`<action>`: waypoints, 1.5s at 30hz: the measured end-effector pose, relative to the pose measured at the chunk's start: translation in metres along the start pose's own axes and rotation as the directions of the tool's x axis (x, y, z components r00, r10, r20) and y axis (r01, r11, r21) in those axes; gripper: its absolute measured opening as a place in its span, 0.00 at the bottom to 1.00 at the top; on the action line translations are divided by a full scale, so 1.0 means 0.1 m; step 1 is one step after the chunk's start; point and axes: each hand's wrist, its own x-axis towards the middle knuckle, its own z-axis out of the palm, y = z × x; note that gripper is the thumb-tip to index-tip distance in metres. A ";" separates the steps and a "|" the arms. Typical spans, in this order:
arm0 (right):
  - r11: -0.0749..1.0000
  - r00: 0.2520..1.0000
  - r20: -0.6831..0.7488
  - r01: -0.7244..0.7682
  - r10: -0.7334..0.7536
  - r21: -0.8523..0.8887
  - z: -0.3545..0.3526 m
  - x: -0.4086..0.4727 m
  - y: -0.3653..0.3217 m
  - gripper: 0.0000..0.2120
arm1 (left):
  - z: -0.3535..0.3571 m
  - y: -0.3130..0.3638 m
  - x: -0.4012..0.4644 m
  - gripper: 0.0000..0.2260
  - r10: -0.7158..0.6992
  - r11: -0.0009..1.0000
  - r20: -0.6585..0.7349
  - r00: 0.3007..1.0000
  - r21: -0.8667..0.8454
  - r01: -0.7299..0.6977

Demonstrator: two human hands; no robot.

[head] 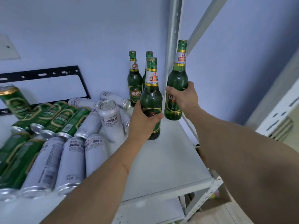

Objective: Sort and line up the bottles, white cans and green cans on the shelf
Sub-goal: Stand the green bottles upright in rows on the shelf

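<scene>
My left hand (143, 122) grips a green glass bottle (151, 96) that stands upright on the white shelf (165, 159). My right hand (182, 97) holds a second green bottle (178, 76) upright, near the shelf's right edge beside the metal post. Two more green bottles (134, 80) stand in the back right corner, one (148, 65) partly hidden behind the others. To the left lie several white cans (71, 162) and several green cans (53, 117) on their sides. One white can (110, 120) stands upright among them, and a green can (14, 101) stands at the far left.
A grey metal shelf post (174, 38) rises at the right, with a diagonal brace. A black bracket (48, 74) is fixed on the blue wall behind the cans. Bare shelf surface lies in front of the bottles, ending at the front edge (169, 191).
</scene>
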 end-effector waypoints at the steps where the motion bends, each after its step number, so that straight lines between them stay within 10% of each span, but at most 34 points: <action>1: 1.000 1.000 0.000 0.005 -0.005 0.023 -0.04 -0.08 -0.04 0.28 | -0.02 0.07 -0.13 0.32 0.011 1.000 -0.004 1.000 -0.016 -0.011; 15: 0.962 0.945 0.322 -0.038 -0.054 0.270 0.21 -1.63 -0.45 0.33 | -0.71 0.19 -2.26 0.21 -0.267 0.943 -0.268 0.926 -0.271 0.193; 33: 0.951 0.703 0.658 0.084 -0.269 0.298 2.54 -3.64 -1.41 0.27 | -3.11 -0.42 -3.43 0.31 -0.343 0.938 -0.580 0.739 -0.252 0.237; 45: 0.938 0.691 0.678 0.001 -0.251 0.346 4.49 -4.71 -2.05 0.27 | -5.41 -0.81 -3.44 0.26 -0.334 0.942 -0.608 0.720 -0.226 0.247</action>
